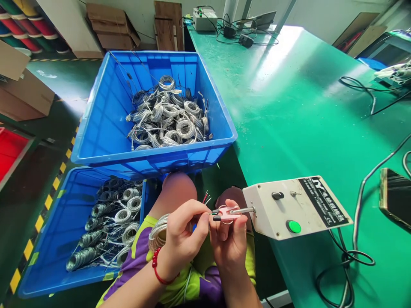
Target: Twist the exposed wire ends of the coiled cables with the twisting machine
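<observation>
My left hand (188, 231) pinches the end of a clear-jacketed cable close to the black-tipped prongs. The cable's coil (157, 233) hangs beside that hand's wrist side, above my lap. Loose red and white wire ends (206, 197) stick up behind the fingertips. A metal two-pronged fork (239, 211) juts from a white control box (297, 207). My right hand (229, 239) curls its fingers around this fork from below, thumb and fingers on either side. A thin loop seems to lie round the prongs, but its details are too small to make out.
A large blue bin (154, 160) with coiled cables (173, 115) stands ahead, and a lower blue bin (38, 265) holds more coils at left. The green table (308, 128) carries the box, its cords (346, 256), a phone (394, 196) and equipment (205, 19) at the far end.
</observation>
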`<state>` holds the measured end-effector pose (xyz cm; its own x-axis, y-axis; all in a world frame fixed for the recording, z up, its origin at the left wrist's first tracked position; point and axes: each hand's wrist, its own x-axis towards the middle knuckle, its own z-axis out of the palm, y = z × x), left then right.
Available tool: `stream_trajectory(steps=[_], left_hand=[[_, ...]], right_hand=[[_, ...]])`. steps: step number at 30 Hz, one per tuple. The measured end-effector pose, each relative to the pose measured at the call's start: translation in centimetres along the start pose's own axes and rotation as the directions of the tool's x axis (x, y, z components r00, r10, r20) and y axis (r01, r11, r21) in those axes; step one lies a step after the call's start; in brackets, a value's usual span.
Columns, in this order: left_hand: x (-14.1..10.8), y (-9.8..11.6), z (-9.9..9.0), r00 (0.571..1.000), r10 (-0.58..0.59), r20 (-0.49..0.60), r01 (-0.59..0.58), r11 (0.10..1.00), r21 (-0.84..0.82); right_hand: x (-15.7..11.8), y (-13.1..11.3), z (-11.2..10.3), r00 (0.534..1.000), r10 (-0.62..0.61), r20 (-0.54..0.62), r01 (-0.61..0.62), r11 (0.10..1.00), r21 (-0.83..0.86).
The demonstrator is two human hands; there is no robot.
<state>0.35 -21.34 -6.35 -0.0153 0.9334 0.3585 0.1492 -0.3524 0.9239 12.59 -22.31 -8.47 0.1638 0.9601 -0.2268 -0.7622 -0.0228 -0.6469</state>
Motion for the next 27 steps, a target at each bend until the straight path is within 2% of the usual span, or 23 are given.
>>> stream_trajectory(steps=[9,19,24,27], left_hand=[[-0.1,-0.2,0.2,1.000,0.003,0.002,-0.003,0.999,0.040],[-0.7,-0.3,0.2,1.000,-0.004,0.008,0.004,1.000,0.007],[-0.5,0.0,0.2,0.999,-0.013,0.034,0.015,0.998,-0.064],[-0.5,-0.1,0.2,1.000,-0.008,0.016,0.008,1.000,-0.011]], right_hand=[[0.0,-0.1,0.3,1.000,0.005,0.003,-0.005,1.000,0.019],[0.1,0.0,0.1,1.000,0.026,0.013,-0.026,1.000,0.000],[0.0,0.0,-1.1,0.999,0.046,0.016,-0.046,0.999,-0.012],[0.2,-0.1,-2.2,0.998,0.065,0.018,-0.065,0.998,0.000]])
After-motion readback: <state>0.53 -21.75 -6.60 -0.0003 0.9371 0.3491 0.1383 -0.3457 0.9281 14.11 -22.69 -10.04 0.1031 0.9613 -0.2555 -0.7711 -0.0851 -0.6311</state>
